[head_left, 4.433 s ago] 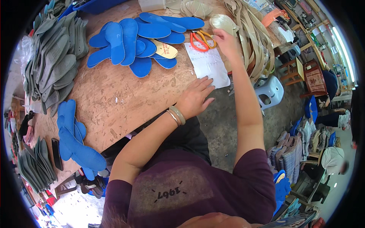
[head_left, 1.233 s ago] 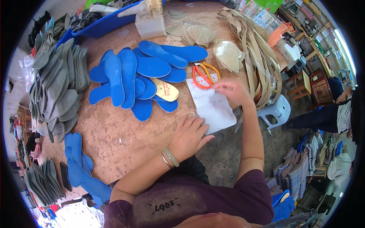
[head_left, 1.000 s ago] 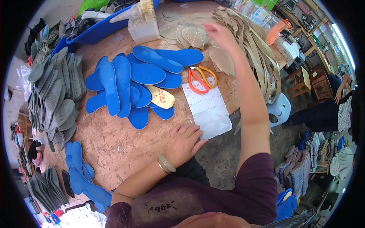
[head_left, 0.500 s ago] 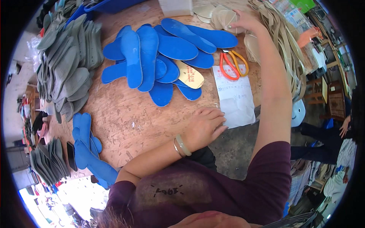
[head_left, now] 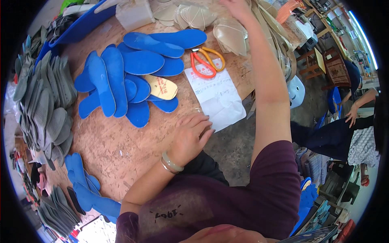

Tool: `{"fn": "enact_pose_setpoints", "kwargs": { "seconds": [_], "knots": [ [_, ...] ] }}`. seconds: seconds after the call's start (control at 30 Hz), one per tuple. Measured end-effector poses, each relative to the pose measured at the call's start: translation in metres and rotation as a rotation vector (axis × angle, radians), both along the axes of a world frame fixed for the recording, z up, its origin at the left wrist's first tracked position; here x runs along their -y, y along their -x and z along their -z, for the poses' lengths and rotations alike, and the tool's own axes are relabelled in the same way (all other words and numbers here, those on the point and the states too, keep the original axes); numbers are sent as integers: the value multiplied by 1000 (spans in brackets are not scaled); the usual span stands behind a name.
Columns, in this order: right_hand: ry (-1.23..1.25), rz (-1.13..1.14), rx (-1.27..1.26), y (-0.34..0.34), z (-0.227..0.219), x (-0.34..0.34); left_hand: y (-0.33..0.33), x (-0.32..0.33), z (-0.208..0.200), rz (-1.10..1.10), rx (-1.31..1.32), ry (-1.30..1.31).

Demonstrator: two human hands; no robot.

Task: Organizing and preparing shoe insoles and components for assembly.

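Note:
My left hand (head_left: 190, 135) lies palm down at the table's near edge, fingers stretched out and thumb apart, beside a white written sheet (head_left: 222, 106). Nothing shows in it. My right arm reaches to the far side, where my right hand (head_left: 238, 9) is partly cut off by the upper edge; its fingertips are hidden. Nearest to it are thin beige rounded pieces (head_left: 230, 37), stacked in bundles. A cutter with one red and one orange loop handle (head_left: 204, 67) lies on the sheet's far end. Left of it is a pile of blue insoles (head_left: 144, 62), one showing a yellow underside (head_left: 163, 87).
Grey insoles (head_left: 46, 93) are stacked along the left edge, with more blue insoles (head_left: 83, 178) nearer me. A blue bin (head_left: 77, 30) and a white block (head_left: 133, 15) stand at the back. Long beige strips (head_left: 279, 40) hang at right. Another person's hand (head_left: 352, 114) is at far right.
The view has swung right, so the table things sit further left. My right hand has moved off the beige bundle, further away and to the right. My left hand stays by the sheet.

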State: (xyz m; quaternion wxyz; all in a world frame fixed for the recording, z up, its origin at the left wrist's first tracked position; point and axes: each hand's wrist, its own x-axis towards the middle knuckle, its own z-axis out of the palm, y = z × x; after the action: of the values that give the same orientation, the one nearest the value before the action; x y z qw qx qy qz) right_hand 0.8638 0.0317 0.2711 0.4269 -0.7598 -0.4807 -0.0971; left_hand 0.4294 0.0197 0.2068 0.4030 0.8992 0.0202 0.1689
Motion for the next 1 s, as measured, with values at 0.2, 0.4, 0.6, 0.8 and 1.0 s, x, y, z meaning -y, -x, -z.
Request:
{"fn": "enact_pose_setpoints", "kwargs": {
  "seconds": [0.2,0.4,0.6,0.8,1.0],
  "knots": [
    [-34,-24,-389,-1,-8,89,0,3,-1,-17,-19,-36],
    [276,31,-468,23,42,102,-2,5,-3,-31,-34,-46],
    [208,45,-33,49,44,100,-4,5,-5,-37,-70,-20],
    [67,-29,-71,60,49,110,-5,5,-3,-42,-57,-53],
    [29,-55,13,58,51,109,-5,5,-1,-49,-58,-40]
  ]
}}
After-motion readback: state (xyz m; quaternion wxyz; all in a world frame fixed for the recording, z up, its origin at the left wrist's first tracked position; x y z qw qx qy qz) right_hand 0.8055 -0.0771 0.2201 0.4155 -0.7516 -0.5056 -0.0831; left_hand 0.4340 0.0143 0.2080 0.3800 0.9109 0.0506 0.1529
